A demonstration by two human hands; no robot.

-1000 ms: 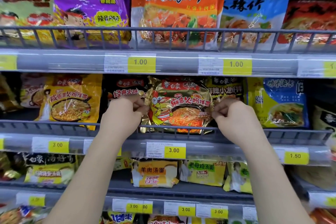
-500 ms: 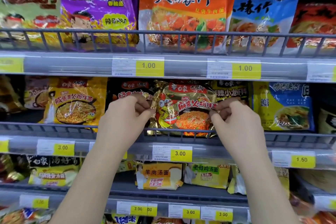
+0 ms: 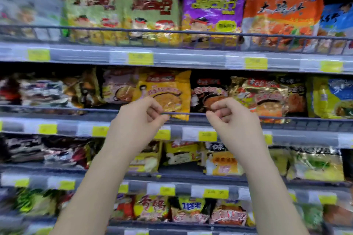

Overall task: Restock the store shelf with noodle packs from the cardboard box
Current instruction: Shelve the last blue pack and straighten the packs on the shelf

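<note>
With left hand (image 3: 137, 120) and right hand (image 3: 231, 120) curled, seemingly empty, before the rail (image 3: 187, 113), and gold pack (image 3: 257, 97) shelved behind it, rightward: fetch next pack, seat upright, label outward.

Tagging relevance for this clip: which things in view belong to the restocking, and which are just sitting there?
Job: left hand, right hand, both curled by the middle shelf rail, grip unclear; yellow noodle pack, black noodle pack, gold noodle pack behind it. Cardboard box not in view.
Just there: purple pack, orange pack above; price tags; lower-shelf packs.
</note>
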